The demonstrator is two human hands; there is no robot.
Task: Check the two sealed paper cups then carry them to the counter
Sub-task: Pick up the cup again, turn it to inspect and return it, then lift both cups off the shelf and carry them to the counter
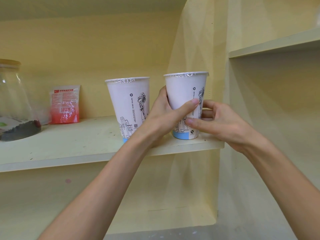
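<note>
Two white paper cups with black line drawings, blue bases and clear film seals stand upright on a pale yellow shelf (78,144). The left cup (128,104) stands untouched. My left hand (164,118) wraps the lower left side of the right cup (185,90), with its thumb across the front. My right hand (216,122) holds the same cup's lower right side with fingertips and thumb. The right cup's base appears to rest at the shelf's right end, near the front edge.
A red and white foil packet (65,104) leans against the back wall. A glass jar (13,104) with dark contents and a wooden lid stands at the far left. Another shelf board (277,44) juts out higher on the right.
</note>
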